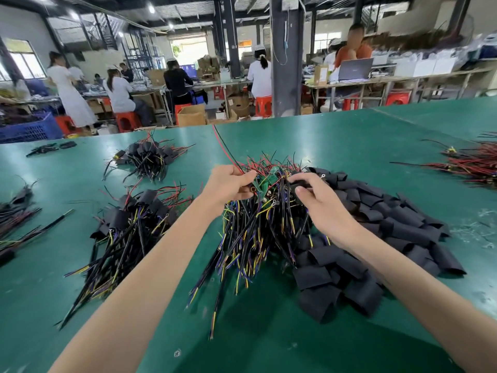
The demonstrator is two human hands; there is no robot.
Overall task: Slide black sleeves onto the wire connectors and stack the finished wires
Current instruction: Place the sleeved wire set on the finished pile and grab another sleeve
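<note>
While the left hand pinches a green connector board atop the loose wire heap, the right hand curls round a black sleeve just beside it. Sleeve pile at heap's 3 o'clock. Finished wires stacked at 9 o'clock, second stack at 11. Green table.

Two hands, a left hand and a right hand, at the green counter. On it: one heap of unsleeved wires; one pile of black sleeves, too many to count; two stacks of sleeved wires, far stack and near stack; a third stack cut off at left; one spread of red wires. Behind: at least six red stools, one laptop, one blue crate.
</note>
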